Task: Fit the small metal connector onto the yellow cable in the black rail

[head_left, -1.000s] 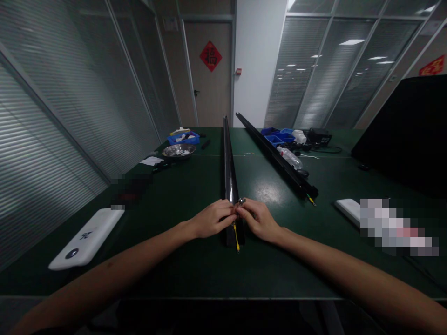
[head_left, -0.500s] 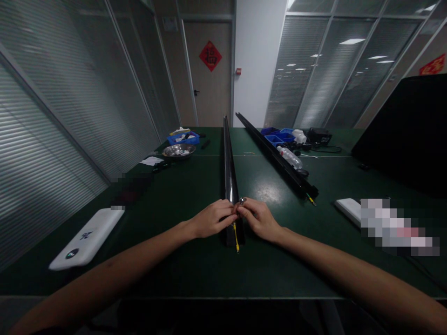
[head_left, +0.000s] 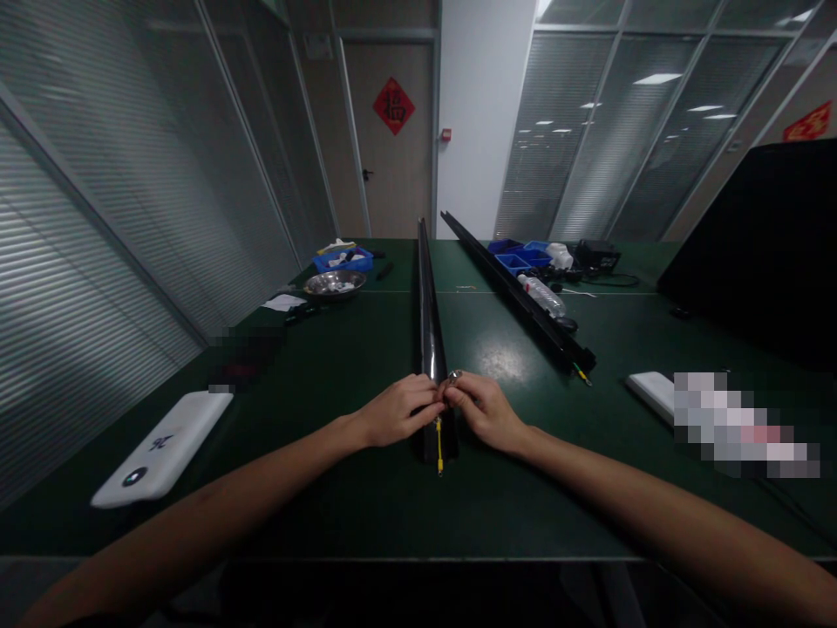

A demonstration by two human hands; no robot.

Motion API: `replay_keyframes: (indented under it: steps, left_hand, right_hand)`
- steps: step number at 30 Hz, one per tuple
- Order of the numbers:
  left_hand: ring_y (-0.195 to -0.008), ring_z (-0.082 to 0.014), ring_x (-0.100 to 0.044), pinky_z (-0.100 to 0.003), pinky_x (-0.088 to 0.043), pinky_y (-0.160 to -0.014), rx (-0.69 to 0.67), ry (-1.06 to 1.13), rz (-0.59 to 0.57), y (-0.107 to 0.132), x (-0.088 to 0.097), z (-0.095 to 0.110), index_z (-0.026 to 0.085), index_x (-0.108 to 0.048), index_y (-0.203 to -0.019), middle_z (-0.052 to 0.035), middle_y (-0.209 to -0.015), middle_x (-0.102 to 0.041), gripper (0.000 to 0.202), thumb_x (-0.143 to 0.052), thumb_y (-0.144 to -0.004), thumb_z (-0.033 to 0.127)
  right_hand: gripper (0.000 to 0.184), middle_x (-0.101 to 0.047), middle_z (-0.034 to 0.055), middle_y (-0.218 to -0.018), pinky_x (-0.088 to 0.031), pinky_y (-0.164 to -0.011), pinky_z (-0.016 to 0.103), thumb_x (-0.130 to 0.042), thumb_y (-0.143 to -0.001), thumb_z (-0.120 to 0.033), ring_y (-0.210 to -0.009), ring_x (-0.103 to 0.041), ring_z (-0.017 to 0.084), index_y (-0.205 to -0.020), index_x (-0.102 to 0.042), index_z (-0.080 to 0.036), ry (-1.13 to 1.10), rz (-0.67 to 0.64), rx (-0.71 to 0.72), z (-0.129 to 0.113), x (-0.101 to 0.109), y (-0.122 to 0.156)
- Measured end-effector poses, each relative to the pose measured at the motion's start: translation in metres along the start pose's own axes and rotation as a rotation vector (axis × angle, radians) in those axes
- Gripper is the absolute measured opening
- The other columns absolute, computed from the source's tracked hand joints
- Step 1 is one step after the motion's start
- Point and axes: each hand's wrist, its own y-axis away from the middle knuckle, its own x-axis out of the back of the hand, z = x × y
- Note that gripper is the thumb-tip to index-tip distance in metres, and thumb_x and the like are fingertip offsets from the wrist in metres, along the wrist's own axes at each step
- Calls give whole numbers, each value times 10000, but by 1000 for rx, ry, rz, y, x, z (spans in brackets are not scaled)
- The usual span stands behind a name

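Observation:
A long black channel-shaped rail [head_left: 429, 305] runs away from me along the table, its near end below my hands. My left hand [head_left: 402, 410] is closed, its thumb and fingers pinched together over the rail. From the other side my right hand [head_left: 485, 413] meets it, also closed, fingertips touching the left ones. What they pinch is hidden. A shiny metal ring-like piece [head_left: 454, 376] shows at the right fingers. Just under the left thumb hangs a short yellow wire [head_left: 439, 445] with a metal terminal on its lower end.
Another black rail [head_left: 516, 292] lies to the right, a yellow-green wire [head_left: 581, 375] at its near end. Beyond are blue bins [head_left: 513, 263] and a plastic bottle [head_left: 544, 295]. On the left are a white device [head_left: 166, 445], a metal bowl [head_left: 335, 295] and a blue tray [head_left: 366, 262].
The lower end of the yellow wire has swung slightly left and hangs straighter. Both hands stay in nearly the same place on the rail.

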Motion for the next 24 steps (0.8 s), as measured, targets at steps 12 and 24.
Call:
replay_keyframes:
  steps: [12,24]
  left_hand:
    - [-1058,-225,-591,-385,-442,-998,-2,-16,4,0,-1,-1,168,-651,-1061,-88,-1114,-649,240,-440,-1075,282]
    - [-1075,-229,-592,-387,-439,-1006,-4,-20,-1,1,-2,-1,166,-643,-1103,-91,-1144,-644,240,-418,-1076,244]
  right_hand:
    - [298,-641,40,-827,-470,-714,295,-455,-1069,-318,-759,-606,181,-874,-639,-186,-7,-16,3,0,1,-1]
    - [192,-650,36,-862,-473,-715,282,-502,-1049,-246,-764,-610,168,-950,-654,-181,33,22,27,-4,-1,2]
